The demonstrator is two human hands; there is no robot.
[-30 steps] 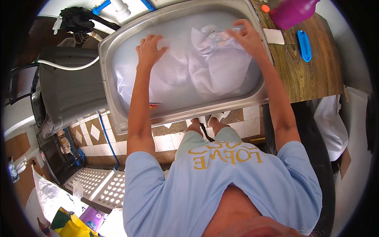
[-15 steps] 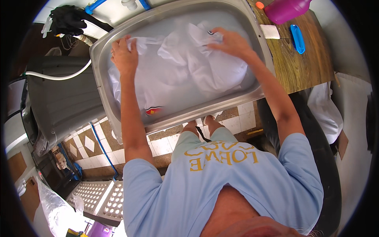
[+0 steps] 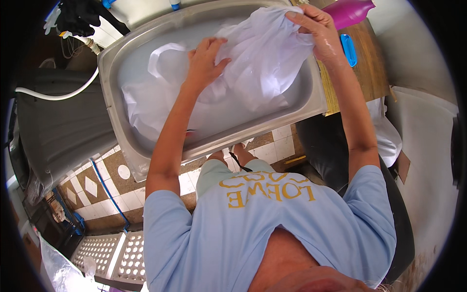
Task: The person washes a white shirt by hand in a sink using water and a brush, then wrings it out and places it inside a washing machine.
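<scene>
A white garment (image 3: 265, 53) lies partly in cloudy water in a metal sink (image 3: 318, 97). My right hand (image 3: 321, 36) is closed on a bunched part of it and holds this above the sink's right rim. Wet folds hang from that grip down into the water. My left hand (image 3: 206, 65) is over the middle of the basin with its fingers apart, close beside the folds. To its left a white band of cloth forms a loop, and more pale fabric spreads under the surface. A small dark and red patch shows in the water behind my left forearm.
A wooden counter (image 3: 362, 73) adjoins the sink on the right, bearing a blue brush-like item (image 3: 348, 50) and a purple bottle (image 3: 348, 13). A white hose (image 3: 58, 96) reaches the sink's left side. Black gloves (image 3: 78, 19) hang at the far left.
My right hand has lifted a bunch of the garment up and to the right. My left hand has moved right, from the left end of the sink to its middle.
</scene>
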